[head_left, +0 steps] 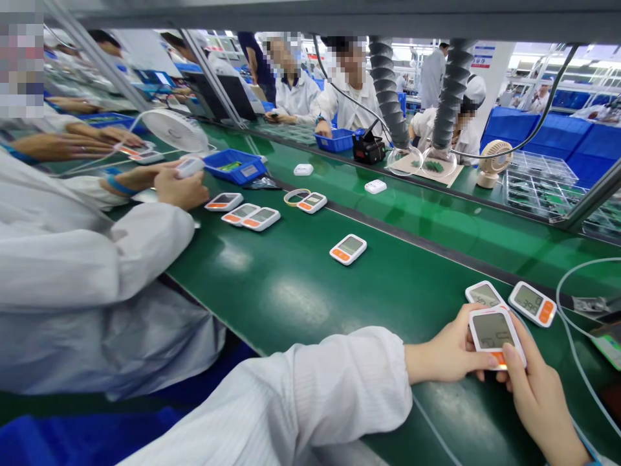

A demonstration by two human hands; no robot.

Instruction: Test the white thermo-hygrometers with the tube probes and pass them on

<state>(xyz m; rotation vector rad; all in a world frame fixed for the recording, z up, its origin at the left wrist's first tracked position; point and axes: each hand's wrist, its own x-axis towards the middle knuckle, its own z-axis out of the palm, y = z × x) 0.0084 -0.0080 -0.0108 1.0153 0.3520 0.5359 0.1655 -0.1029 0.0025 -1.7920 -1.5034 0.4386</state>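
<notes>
Clearly, both hands share one grip: the left hand (447,351) and the right hand (537,382) pinch a white rounded plastic device with a grey screen and orange buttons (492,327) between thumbs on its face and fingers curled at its sides and beneath. Its screen tilts up toward the wearer, above the thumbs, and shows dark segments too faint to read surely. The left thumb lies across the orange strip; the right thumb rests by its other end, though whether either presses cannot be told. A light, even hold seems best, with both thumbs low so that the whole display shows, and firm support underneath to stop the smooth casing from slipping.

Just beyond the fingertips, a second white device with a grey screen (484,292) lies partly hidden on the glossy green worktop (301,275); past the right fingers lies a third white device with an orange end (532,304). Elbow room around these would help avoid knocking them.
</notes>
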